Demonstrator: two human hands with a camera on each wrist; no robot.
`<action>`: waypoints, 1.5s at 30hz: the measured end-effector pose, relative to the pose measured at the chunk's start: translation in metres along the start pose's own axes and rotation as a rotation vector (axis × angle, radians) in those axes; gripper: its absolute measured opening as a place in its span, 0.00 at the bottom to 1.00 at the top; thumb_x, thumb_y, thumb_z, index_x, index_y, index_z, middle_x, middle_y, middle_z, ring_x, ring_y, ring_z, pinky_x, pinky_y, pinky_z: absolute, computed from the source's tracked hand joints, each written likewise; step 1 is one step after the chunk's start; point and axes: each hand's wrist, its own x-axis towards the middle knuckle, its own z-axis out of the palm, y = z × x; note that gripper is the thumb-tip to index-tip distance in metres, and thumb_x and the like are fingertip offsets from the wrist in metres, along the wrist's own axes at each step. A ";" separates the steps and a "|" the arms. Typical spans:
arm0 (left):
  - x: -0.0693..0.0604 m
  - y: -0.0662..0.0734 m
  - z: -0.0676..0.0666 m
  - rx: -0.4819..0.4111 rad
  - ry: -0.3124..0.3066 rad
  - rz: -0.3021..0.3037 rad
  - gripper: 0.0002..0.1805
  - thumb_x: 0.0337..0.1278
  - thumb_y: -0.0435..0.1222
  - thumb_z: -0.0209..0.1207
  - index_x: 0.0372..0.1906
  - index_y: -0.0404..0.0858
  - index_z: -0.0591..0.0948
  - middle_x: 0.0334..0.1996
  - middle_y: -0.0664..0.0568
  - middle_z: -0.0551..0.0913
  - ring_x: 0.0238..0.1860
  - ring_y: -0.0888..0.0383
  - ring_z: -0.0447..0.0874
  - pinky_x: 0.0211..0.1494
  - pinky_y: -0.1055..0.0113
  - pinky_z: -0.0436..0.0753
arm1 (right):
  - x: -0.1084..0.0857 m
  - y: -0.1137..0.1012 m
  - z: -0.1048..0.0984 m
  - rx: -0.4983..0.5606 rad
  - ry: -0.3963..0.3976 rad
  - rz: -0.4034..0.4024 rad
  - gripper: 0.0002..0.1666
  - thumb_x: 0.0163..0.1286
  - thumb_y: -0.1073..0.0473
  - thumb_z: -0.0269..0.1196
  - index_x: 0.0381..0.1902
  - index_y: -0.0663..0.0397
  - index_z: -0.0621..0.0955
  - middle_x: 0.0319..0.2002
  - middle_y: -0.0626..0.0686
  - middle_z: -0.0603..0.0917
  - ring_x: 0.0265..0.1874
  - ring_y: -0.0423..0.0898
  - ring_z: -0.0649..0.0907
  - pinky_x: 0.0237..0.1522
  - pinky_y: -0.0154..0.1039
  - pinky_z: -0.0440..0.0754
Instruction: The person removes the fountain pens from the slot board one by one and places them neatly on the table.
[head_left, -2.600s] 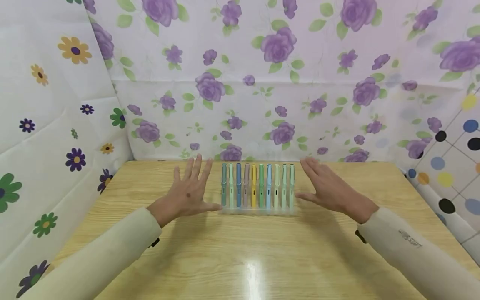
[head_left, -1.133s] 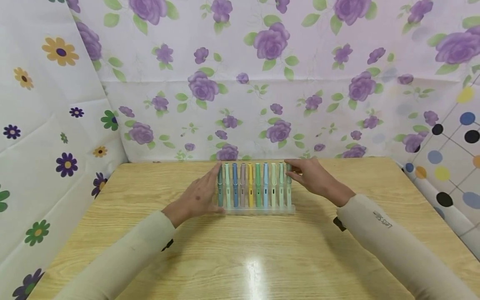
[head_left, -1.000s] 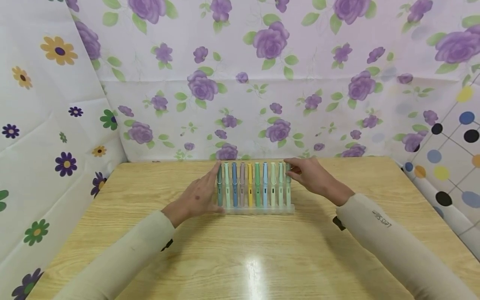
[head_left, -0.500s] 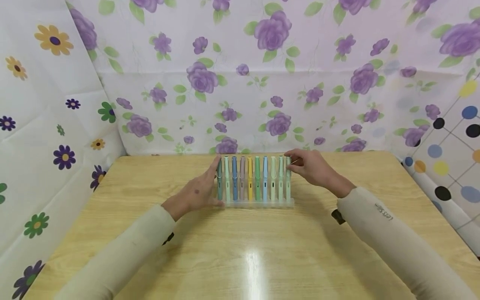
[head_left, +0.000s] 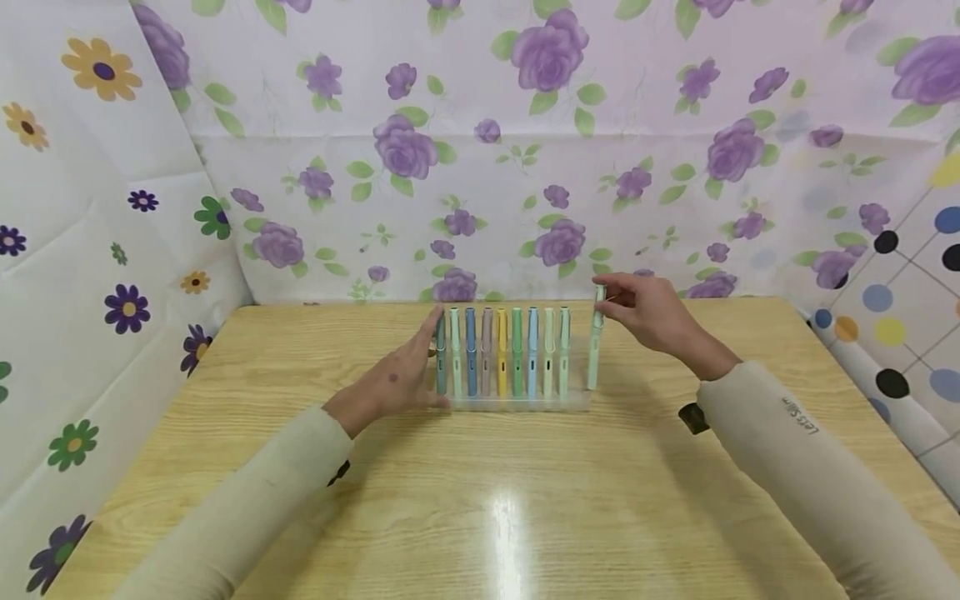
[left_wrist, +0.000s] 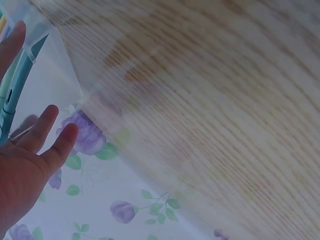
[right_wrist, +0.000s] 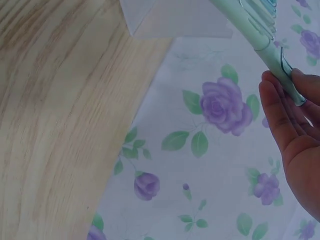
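Note:
A clear stand (head_left: 517, 405) on the table bears a row of upright pens in several colours, with a yellow pen (head_left: 502, 354) near its middle. The right hand (head_left: 660, 321) pinches the capped top of a pale green pen (head_left: 594, 358), held nearly upright at the stand's right end, its foot above the base. In the right wrist view, thumb and fingers of the right hand (right_wrist: 300, 145) grip that pen (right_wrist: 250, 32). At the stand's left end the left hand (head_left: 393, 379) rests against it beside the dark teal pen (head_left: 441, 367); its fingers look extended in the left wrist view.
The wooden table (head_left: 480, 492) reaches toward the person. Behind it hangs a white cloth (head_left: 337, 217) with purple flowers, close behind the stand. A flowered cloth (head_left: 67, 333) stands at the left, and a dotted one (head_left: 900, 350) at the right.
The right hand has closed on the rightmost pale green pen and lifted it up and right, out of the row. The left hand came to the stand's left end and has stayed there.

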 end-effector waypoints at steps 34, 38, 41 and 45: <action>0.001 -0.001 -0.002 0.036 0.003 0.009 0.81 0.37 0.41 0.81 0.77 0.53 0.24 0.77 0.39 0.53 0.68 0.41 0.69 0.70 0.47 0.67 | -0.018 0.065 0.021 0.072 -0.148 0.119 0.27 0.75 0.63 0.60 0.66 0.72 0.71 0.47 0.66 0.84 0.40 0.55 0.87 0.39 0.46 0.86; 0.000 0.000 -0.001 0.045 -0.001 0.009 0.81 0.36 0.42 0.81 0.77 0.54 0.23 0.78 0.39 0.51 0.68 0.41 0.69 0.70 0.47 0.68 | -0.017 0.069 0.024 0.091 -0.196 0.157 0.27 0.75 0.63 0.60 0.65 0.76 0.71 0.47 0.69 0.84 0.37 0.56 0.87 0.38 0.48 0.87; 0.000 0.000 -0.001 0.051 -0.004 0.007 0.81 0.36 0.42 0.81 0.77 0.54 0.23 0.78 0.39 0.49 0.68 0.41 0.69 0.70 0.47 0.67 | -0.017 0.072 0.024 0.110 -0.227 0.207 0.26 0.75 0.64 0.60 0.64 0.78 0.70 0.47 0.70 0.84 0.37 0.57 0.88 0.39 0.48 0.88; 0.001 0.001 -0.002 0.064 -0.003 0.002 0.82 0.36 0.43 0.81 0.77 0.54 0.22 0.79 0.39 0.47 0.68 0.40 0.68 0.71 0.48 0.67 | -0.014 0.074 0.024 0.124 -0.268 0.262 0.26 0.74 0.65 0.60 0.63 0.79 0.70 0.47 0.70 0.84 0.37 0.56 0.87 0.39 0.45 0.88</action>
